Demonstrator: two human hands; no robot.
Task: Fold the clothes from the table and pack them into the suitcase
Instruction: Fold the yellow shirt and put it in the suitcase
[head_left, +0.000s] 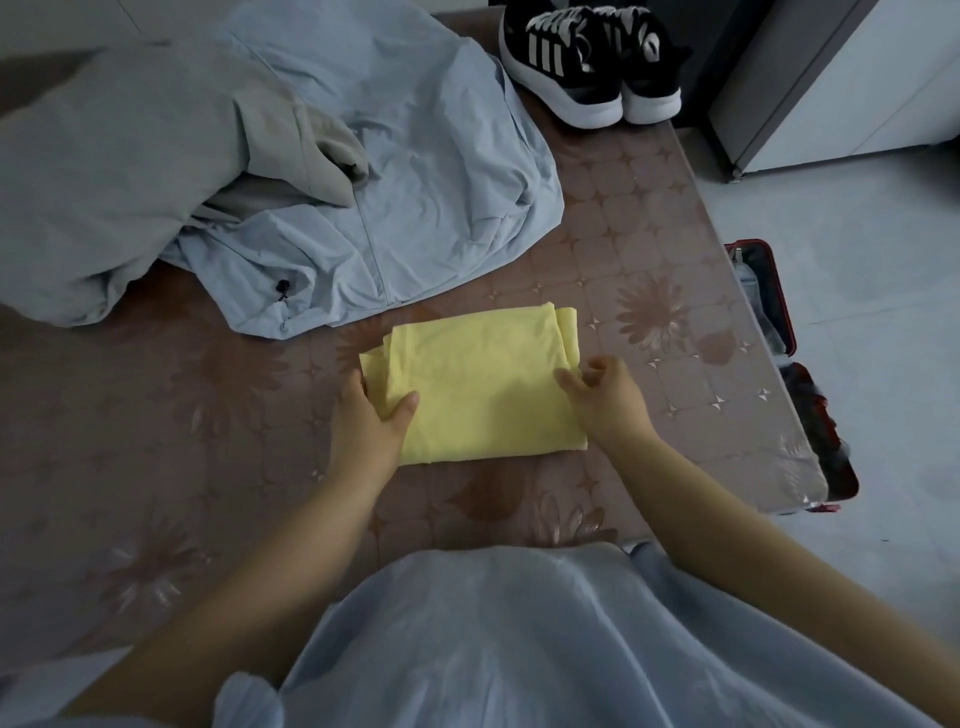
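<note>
Head camera looks down over the person's pale blue top (519, 649), nearest the lens, with 2 bare forearms reaching out from it over the desk (156, 441), which has a brown flowered cover.

A yellow garment (483, 384) lies folded into a flat rectangle in the middle of the desk, between the 2 hands. The left hand (371, 415) grips its left edge: the thumb lies on top of the cloth and the fingers (358, 384) curl round the edge beneath it. The right hand (608, 400) sits on the right edge; its thumb touches the top of the cloth and its fingers (597, 366) are curled just past the edge, and I cannot tell whether they pinch the cloth.

Just beyond the yellow garment, close beside its far edge, a crumpled blue jacket (415, 182) spreads over the desk, a black cord stopper (283, 291) at its hem. A beige garment (317, 150) lies on top of it, and a large grey garment (104, 171) is heaped on the left.

To the right, on the pale floor (883, 338), stands a red suitcase (766, 291), open, with much of it hidden behind the desk's right edge.

At the far edge of the desk rest 2 black and white sneakers (587, 67), side by side. A white cabinet (841, 78) stands in the far right corner.
</note>
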